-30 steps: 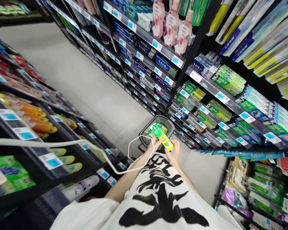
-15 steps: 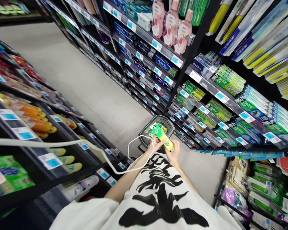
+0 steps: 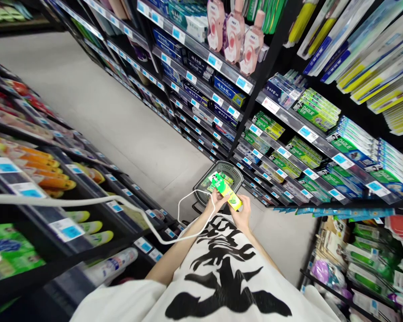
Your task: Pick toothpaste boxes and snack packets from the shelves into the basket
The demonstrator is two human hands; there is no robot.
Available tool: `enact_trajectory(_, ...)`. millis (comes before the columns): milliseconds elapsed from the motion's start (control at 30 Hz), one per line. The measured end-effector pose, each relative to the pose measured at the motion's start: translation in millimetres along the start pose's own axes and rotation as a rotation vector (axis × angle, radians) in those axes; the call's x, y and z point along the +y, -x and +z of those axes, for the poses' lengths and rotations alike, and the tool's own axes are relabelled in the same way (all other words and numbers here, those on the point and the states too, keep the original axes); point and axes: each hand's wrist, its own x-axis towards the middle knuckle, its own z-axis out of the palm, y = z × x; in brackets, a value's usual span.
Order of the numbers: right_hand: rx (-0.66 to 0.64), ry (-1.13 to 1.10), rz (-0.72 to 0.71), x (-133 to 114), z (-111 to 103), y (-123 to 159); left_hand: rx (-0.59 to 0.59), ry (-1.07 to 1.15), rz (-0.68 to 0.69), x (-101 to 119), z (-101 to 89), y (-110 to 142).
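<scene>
A green and yellow toothpaste box (image 3: pixel 225 189) is held slantwise in front of my body by both hands. My left hand (image 3: pixel 216 200) closes on its middle from the left. Fingers of my right hand (image 3: pixel 242 212) grip the yellow lower end. Below the box stands a dark grey shopping basket (image 3: pixel 234 169) with a perforated rim. Green and yellow boxes lie in it, partly hidden by the held box and my hands.
A shelf unit (image 3: pixel 307 133) of toothpaste boxes rises on the right, with hanging toothbrush packs (image 3: pixel 386 67) above. Bottles (image 3: pixel 50 172) fill the left shelf. A white cable (image 3: pixel 130 206) crosses the left side. The grey floor (image 3: pixel 97 112) runs between the shelves.
The view has shifted slightly, so the shelves sit a little further left. Both hands keep hold of the toothpaste box in nearly the same pose.
</scene>
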Motion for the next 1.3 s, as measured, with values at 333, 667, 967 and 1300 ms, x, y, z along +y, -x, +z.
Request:
enact_trajectory(333, 0.019, -0.018, 0.007, -4.1, -1.6, -1.7, -0.041, -0.003, 0.001, -6.5, -5.7, -1.6)
enact_trajectory(667, 0.016, -0.016, -0.007, -6.0, -3.5, -3.1, -0.08, 0.058, -0.018, -2.3, -4.6, 1.0)
enact_trajectory(967, 0.016, -0.025, 0.03, -3.6, -1.8, -3.4, -0.109, -0.014, 0.076, -3.6, -4.5, -3.0)
enact_trajectory(1300, -0.054, -0.41, 0.423, 0.7, -6.2, -8.0, -0.011, 0.052, 0.034, 5.8, -4.7, -3.5)
